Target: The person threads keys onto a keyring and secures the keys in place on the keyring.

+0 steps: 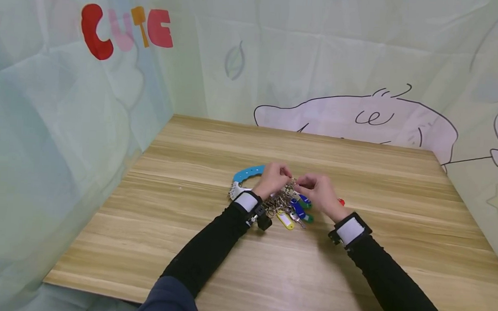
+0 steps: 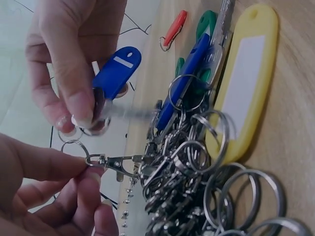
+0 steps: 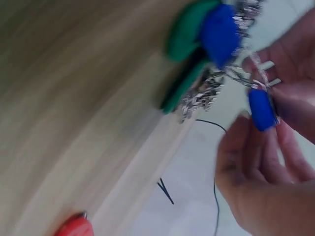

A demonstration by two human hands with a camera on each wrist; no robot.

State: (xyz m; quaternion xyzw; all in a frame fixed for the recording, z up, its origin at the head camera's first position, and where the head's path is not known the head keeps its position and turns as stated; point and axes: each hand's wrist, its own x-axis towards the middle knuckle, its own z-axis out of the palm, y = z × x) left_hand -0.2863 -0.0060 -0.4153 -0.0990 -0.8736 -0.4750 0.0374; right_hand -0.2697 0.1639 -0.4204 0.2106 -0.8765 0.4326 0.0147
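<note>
Both hands meet over a heap of metal clasps and rings [image 2: 172, 182] on the table. My left hand [image 1: 273, 179] pinches a silver swivel clasp [image 2: 118, 163] that has a split ring [image 2: 74, 143] through its end. Opposite it, my right hand [image 1: 319, 193] holds a metal ring with a blue key tag [image 2: 117, 73] hanging from it, right at the clasp's ring. The same blue tag [image 3: 262, 109] shows between the hands in the right wrist view. Beside the heap lie a yellow key tag [image 2: 243, 88], a second blue tag [image 2: 184, 81] and green tags [image 3: 187, 32].
A blue and white band [image 1: 248, 173] curves out on the left behind my left hand. A red key tag [image 2: 175, 28] lies apart, right of my right hand. The wooden table [image 1: 181, 180] meets printed cloth walls [image 1: 218, 94] at the back and left.
</note>
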